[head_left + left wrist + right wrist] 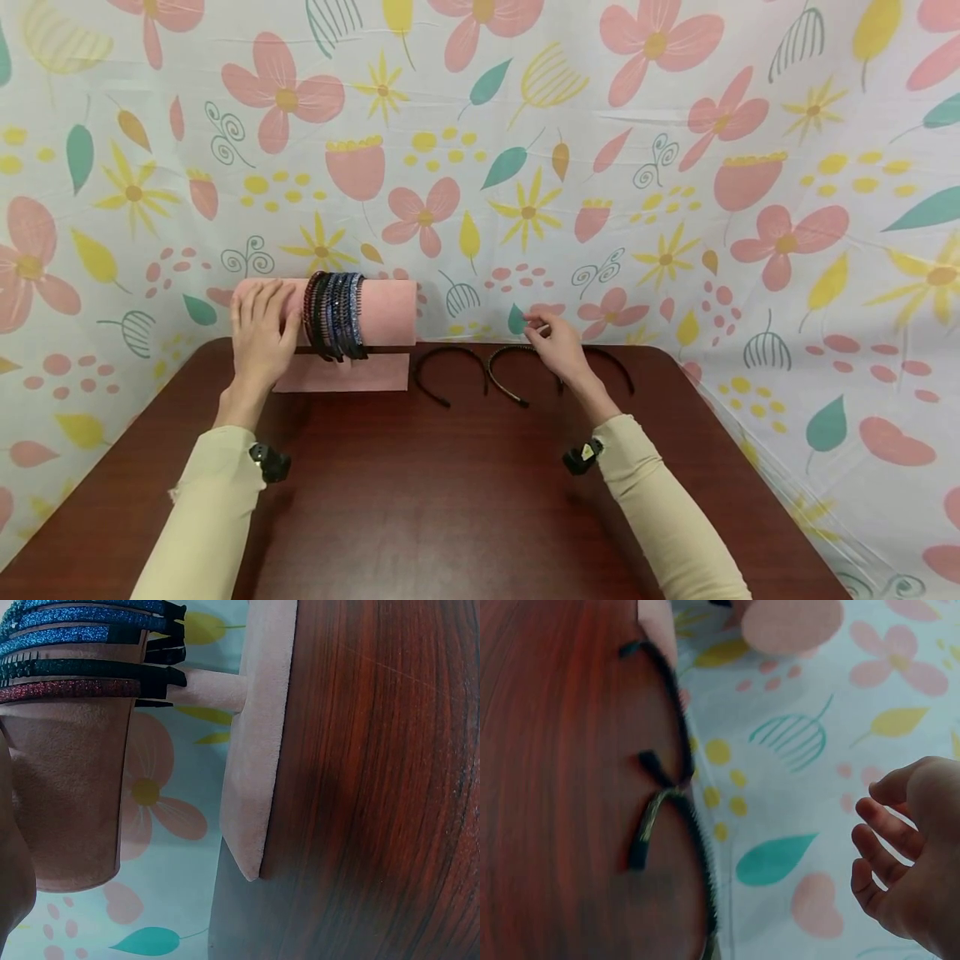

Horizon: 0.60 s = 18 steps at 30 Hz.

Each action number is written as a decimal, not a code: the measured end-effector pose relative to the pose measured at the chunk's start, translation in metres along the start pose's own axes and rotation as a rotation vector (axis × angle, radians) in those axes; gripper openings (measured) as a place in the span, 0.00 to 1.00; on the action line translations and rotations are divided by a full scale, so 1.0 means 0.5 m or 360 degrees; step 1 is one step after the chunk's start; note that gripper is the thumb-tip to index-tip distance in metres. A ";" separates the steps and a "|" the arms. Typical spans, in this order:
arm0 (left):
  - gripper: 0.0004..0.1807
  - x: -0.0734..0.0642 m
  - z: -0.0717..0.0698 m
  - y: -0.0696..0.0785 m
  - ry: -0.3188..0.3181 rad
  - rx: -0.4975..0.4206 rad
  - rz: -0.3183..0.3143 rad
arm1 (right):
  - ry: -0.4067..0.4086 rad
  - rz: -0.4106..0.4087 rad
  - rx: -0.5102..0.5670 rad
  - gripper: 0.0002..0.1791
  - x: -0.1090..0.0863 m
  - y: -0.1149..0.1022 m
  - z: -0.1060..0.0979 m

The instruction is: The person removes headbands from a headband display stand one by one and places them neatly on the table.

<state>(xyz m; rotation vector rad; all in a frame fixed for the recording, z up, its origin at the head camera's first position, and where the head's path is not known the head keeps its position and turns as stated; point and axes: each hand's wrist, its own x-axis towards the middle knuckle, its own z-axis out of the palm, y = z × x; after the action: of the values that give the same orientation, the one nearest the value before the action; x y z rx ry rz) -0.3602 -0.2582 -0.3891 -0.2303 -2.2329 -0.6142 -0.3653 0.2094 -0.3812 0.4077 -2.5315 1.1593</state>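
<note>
A pink cylindrical headband holder [390, 312] stands at the back left on a flat pink base [378, 377]. Several headbands [335, 312] circle its middle, among them a blue glitter headband [71, 636] and a dark red one [75, 691]. My left hand [260, 337] grips the holder's left end, fingers over the top and thumb at the front. To the right, my right hand [561, 346] hovers above the headbands along the table's back edge, its fingers loosely bent and holding nothing. Beneath it lies a black headband with gold patterning [649, 817].
Left of that one lies a plain black headband [418, 382], its end overlapping it in the right wrist view. Another dark headband [625, 373] shows right of my right hand. Behind the dark red-brown table [450, 500] hangs a flower-patterned cloth [480, 233].
</note>
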 end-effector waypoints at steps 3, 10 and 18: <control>0.25 0.000 0.002 0.001 -0.0002 0.0000 0.0004 | 0.0013 -0.0044 0.0007 0.16 0.002 -0.023 0.006; 0.25 -0.002 0.001 0.001 -0.0012 -0.0006 -0.0011 | -0.0005 -0.0123 0.0002 0.15 0.010 -0.070 0.032; 0.25 -0.002 0.000 0.001 -0.0020 0.0000 -0.0008 | -0.0051 -0.0253 0.0023 0.15 0.011 -0.138 0.053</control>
<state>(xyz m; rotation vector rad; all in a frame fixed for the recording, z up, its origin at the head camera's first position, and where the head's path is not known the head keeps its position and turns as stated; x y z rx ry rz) -0.3595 -0.2578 -0.3899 -0.2294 -2.2462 -0.6167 -0.3482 0.1452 -0.3488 0.6236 -2.4674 1.1199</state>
